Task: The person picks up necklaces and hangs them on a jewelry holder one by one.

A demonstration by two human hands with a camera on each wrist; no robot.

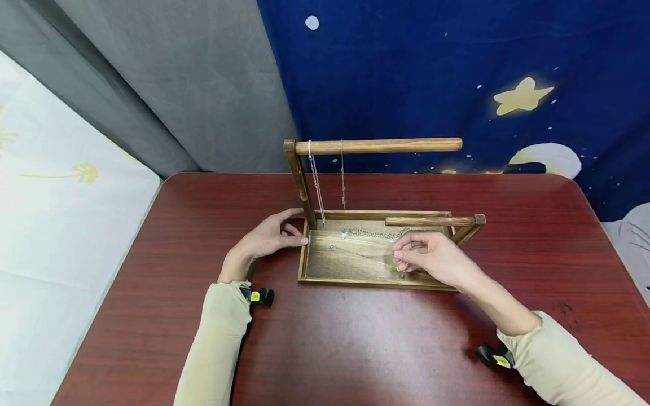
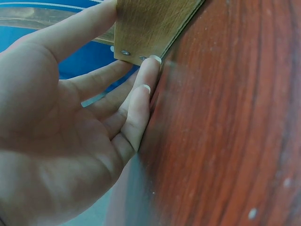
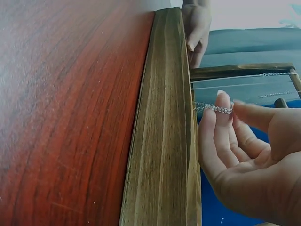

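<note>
My left hand (image 1: 269, 237) holds the left end of a wooden jewelry stand (image 1: 350, 283), thumb toward the front and index finger beside the tall post. In the left wrist view, fingertips touch the screwed wooden end panel (image 2: 155, 23). Over the tray's right part, my right hand (image 1: 437, 256) pinches a silver chain necklace (image 3: 222, 110) between thumb and fingertips. A thin chain with a round pendant (image 1: 332, 247) lies on the tray floor, running toward that hand. Behind it lies a thicker silver chain (image 1: 368, 233), partly hidden by the right hand.
Two necklaces hang from the high bar (image 1: 406, 145): a long light one (image 1: 317, 183) near the post and a thin one (image 1: 343, 180). A shorter bar (image 1: 431, 221) stands at the tray's right. The stand rests on a reddish-brown table (image 1: 355, 344), with curtains (image 1: 406, 67) behind.
</note>
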